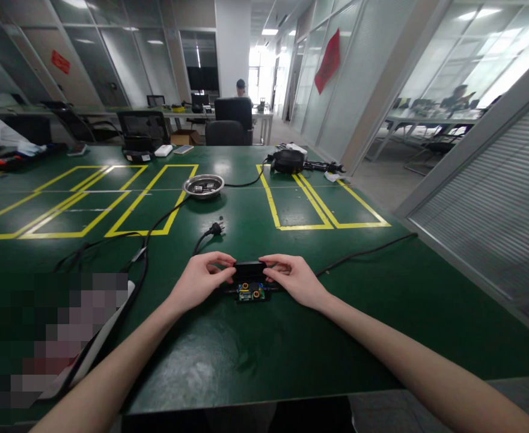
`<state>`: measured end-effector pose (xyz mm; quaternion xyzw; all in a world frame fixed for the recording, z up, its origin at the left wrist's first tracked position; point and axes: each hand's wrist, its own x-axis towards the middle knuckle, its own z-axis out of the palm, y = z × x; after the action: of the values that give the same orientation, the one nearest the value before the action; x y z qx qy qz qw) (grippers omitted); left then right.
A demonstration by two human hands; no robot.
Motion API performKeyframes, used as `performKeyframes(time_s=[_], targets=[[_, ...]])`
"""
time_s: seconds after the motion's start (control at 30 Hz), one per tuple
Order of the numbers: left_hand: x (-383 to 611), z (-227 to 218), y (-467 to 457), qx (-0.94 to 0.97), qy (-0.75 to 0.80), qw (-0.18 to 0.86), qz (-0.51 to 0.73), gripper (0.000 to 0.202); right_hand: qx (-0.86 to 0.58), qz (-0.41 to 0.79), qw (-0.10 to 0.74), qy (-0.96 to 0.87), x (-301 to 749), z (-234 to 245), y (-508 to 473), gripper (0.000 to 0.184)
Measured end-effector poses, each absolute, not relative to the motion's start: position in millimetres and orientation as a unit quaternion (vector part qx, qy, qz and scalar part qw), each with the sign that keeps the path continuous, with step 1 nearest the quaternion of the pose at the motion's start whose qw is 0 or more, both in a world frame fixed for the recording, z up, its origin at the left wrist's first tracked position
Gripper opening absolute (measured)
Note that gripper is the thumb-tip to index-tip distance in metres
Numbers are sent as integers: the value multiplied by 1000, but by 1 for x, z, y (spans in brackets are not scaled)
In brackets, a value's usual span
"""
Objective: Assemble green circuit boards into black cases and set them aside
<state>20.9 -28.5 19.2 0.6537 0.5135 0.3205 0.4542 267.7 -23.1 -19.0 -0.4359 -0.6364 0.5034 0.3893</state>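
Both of my hands grip a black plastic casing half [250, 270], one at each end, tilted up behind a small circuit board [251, 292]. My left hand [204, 276] pinches its left end between thumb and fingers. At the right end, my right hand [297, 278] does the same. The board carries two copper-coloured ring coils and sits low, just in front of the casing half, with dark cables at its two sides. Whether the board rests in another casing part is too small to tell. A black power plug [216, 229] lies on the table beyond my left hand.
The green table [192, 367] bears yellow tape outlines. A steel bowl [204, 187] holding small metal parts stands farther back. Black cables cross the table on both sides. A dark device [288, 162] lies at the far edge. Chairs and a person [241, 88] are beyond.
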Motion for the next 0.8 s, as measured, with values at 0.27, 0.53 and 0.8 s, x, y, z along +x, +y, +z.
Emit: performKeyframes(time_s=[0.27,0.53,0.8], targets=[[22,21,-29,646,508,473,319,35,-430,493,391,-648,267,-19,-22,35],[21,24,-32,681,499,447,296,32,-396,439,382,-710,270,-4,-31,21],[25,22,-38,778,448,365,246,21,-298,310,357,-829,275,2,-36,9]])
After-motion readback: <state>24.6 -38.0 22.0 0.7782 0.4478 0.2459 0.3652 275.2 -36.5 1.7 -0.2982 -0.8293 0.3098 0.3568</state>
